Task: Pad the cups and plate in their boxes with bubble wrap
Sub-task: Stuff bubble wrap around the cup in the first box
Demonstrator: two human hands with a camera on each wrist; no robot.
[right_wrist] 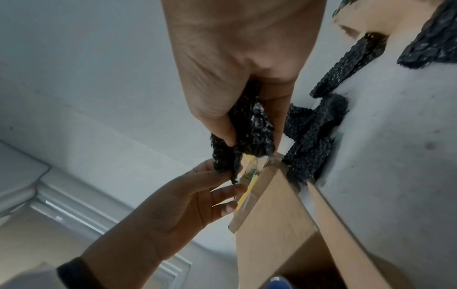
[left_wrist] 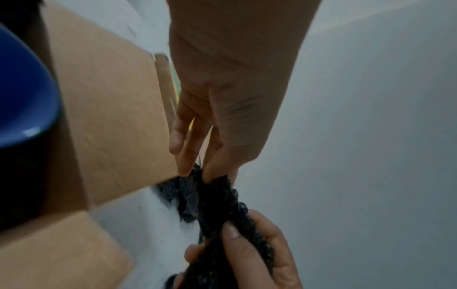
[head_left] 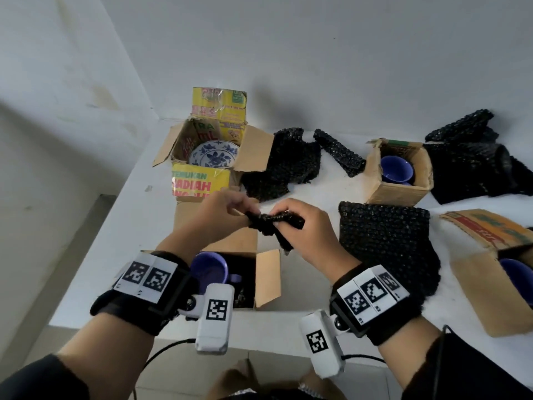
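Observation:
Both hands hold one small crumpled piece of black bubble wrap (head_left: 274,223) in the air above the near open cardboard box (head_left: 268,277). A blue cup (head_left: 209,268) stands in that box. My left hand (head_left: 245,210) pinches the wrap's left end (left_wrist: 215,205) with thumb and fingertips. My right hand (head_left: 281,220) grips the other end (right_wrist: 252,129). Farther back, a blue-and-white plate (head_left: 215,154) lies in a yellow printed box (head_left: 202,180). Another blue cup (head_left: 396,168) sits in a small box (head_left: 398,192) at the right back. A third cup (head_left: 519,275) shows at the right edge.
Loose black bubble wrap lies on the white table: a sheet (head_left: 386,241) right of my hands, a piece (head_left: 285,166) beside the plate box, a roll (head_left: 339,153), and a big heap (head_left: 476,168) at the back right. The table's front edge (head_left: 259,330) is under my wrists.

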